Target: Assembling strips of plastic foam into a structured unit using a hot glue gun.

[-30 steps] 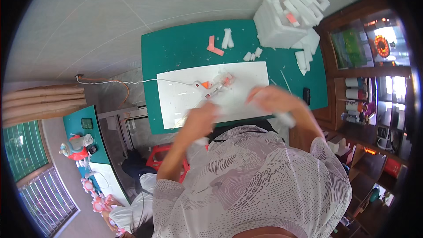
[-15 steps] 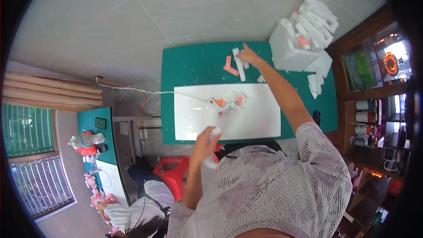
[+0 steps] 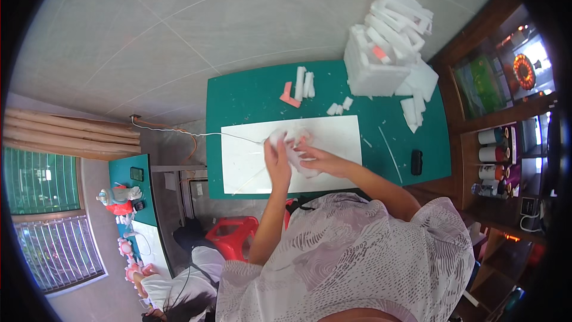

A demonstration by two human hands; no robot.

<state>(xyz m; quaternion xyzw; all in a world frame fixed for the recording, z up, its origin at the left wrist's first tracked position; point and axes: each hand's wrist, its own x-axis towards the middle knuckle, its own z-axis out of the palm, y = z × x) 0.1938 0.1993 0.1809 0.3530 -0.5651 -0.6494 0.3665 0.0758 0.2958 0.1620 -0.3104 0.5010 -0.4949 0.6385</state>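
Note:
Over the white board (image 3: 244, 167), my left hand (image 3: 277, 164) is closed around a white foam piece (image 3: 307, 170). My right hand (image 3: 319, 160) has its bent fingers on the same piece from the right; some fingertips are smeared by motion. Pink and white scraps (image 3: 302, 137) lie on the board just beyond the fingers. A white cord (image 3: 229, 135) runs over the board from the left and ends behind my hands. What it leads to is hidden.
White foam strips (image 3: 300, 83) and a pink L-shaped piece (image 3: 289, 95) lie on the green table (image 3: 250, 95). Small foam chunks (image 3: 339, 107) are nearer. A foam box (image 3: 372, 68) heaped with slabs stands far right. A black object (image 3: 416, 162) lies right. Another person (image 3: 196, 274) sits left.
My right hand has come back from the far foam strips to the board. My left hand has carried the foam piece forward from the near edge, and both hands now meet on it.

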